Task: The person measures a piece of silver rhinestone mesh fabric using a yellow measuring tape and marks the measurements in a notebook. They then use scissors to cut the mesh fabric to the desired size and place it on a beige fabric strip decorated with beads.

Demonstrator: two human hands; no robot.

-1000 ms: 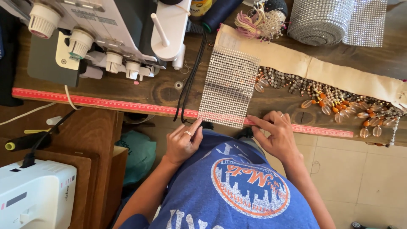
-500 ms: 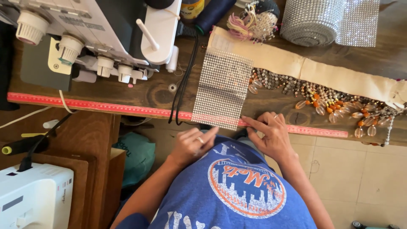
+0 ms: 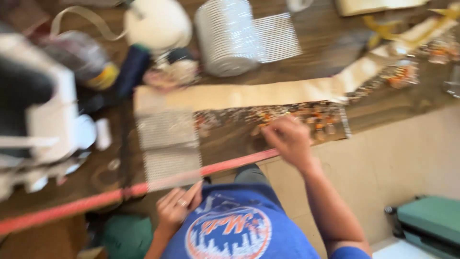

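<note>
Left hand (image 3: 176, 207), fingers flat together, should keep pinning the mesh strip (image 3: 167, 146) at the worktop (image 3: 287, 81) edge; right hand (image 3: 287, 139), fingers curled, smooths the beaded trim (image 3: 287, 115).

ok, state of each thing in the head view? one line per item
left hand: open, fingertips at the near edge of the mesh piece
right hand: on the beaded trim, fingers curled
mesh piece: flat, hanging over the table edge
beaded trim: laid out flat along the table
mesh roll: partly unrolled
tape measure: stretched along the table edge
</note>
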